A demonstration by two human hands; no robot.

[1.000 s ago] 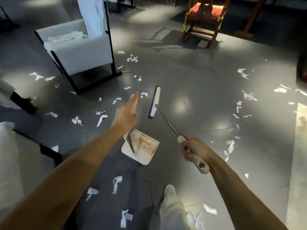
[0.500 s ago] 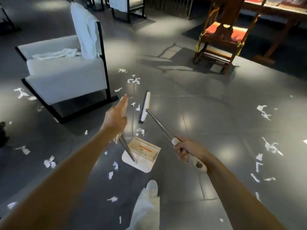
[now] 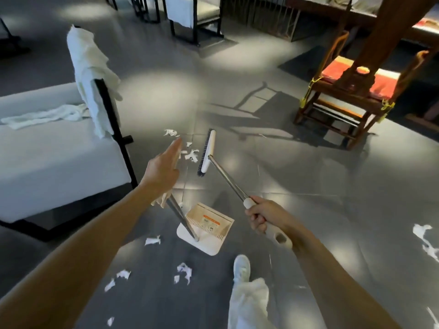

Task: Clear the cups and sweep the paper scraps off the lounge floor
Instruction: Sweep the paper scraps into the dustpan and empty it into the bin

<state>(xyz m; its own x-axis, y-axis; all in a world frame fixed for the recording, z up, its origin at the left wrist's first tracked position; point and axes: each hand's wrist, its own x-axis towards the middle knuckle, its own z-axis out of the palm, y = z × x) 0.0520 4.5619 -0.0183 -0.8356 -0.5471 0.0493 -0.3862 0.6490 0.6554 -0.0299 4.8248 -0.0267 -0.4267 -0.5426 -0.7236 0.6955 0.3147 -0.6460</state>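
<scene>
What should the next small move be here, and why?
Probably draw the broom back toward the dustpan, sweeping the paper scraps with it: the right hand grips its handle, the bristles sit right beside the scraps, and the dustpan, held by the left hand, lies nearer with its mouth facing them.

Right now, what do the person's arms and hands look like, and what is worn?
The left arm and right arm are bare, with no sleeves in view. The left hand and right hand are ungloved; no watch, ring or band shows. Lower down are white trousers and a white shoe.
</scene>
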